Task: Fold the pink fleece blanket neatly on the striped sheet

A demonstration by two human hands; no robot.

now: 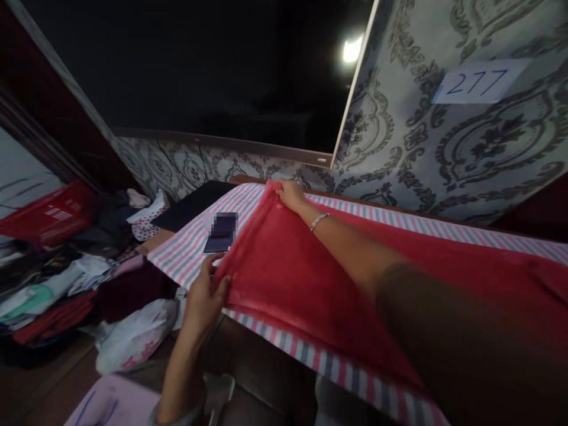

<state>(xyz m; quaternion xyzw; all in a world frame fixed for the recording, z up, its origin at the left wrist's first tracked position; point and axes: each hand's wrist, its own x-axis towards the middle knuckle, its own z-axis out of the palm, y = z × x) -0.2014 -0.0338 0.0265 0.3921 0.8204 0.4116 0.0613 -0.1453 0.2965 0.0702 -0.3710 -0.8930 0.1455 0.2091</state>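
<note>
A plush-looking red cloth [270, 260] lies stretched out on a striped cover [189, 245], its straight, seamed end facing 10 o'clock. Largely smooth near that end, it shows a darker crease toward 3 o'clock, where its length runs out of view.

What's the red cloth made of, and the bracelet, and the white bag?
The red cloth looks like soft, perhaps fleecy fabric: it has a faint sheen and a rounded hem. The bracelet is probably polished metal, since it gleams silvery. The white bag seems thin plastic, crinkled and slightly shiny.
</note>
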